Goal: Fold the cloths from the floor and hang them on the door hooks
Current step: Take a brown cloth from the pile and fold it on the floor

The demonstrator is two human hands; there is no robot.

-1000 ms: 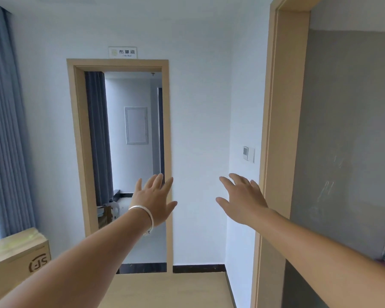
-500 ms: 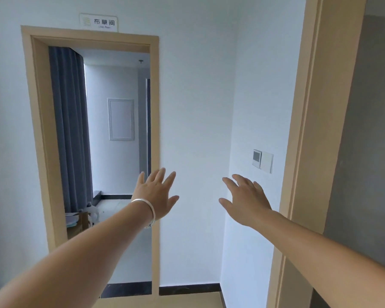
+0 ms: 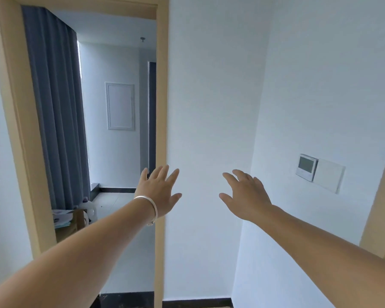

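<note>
Both hands are held out in front with fingers spread and nothing in them: the left hand [image 3: 159, 193], with a silver bangle [image 3: 150, 208] at the wrist, is raised before the right post of the wooden door frame [image 3: 161, 121], and the right hand [image 3: 246, 194] hovers in front of the white wall [image 3: 211, 107]. Compared with a second ago, the view has closed in on the doorway and swung right; the cardboard box and the sign above the frame have dropped out of sight, while the wall thermostat panel [image 3: 307, 167] now sits larger at the right. Through the opening a grey curtain [image 3: 58, 112] and a pale floor show. No cloths and no door hooks appear anywhere in view, so the task has not visibly begun; the person seems to be walking toward wherever the cloths lie.
</note>
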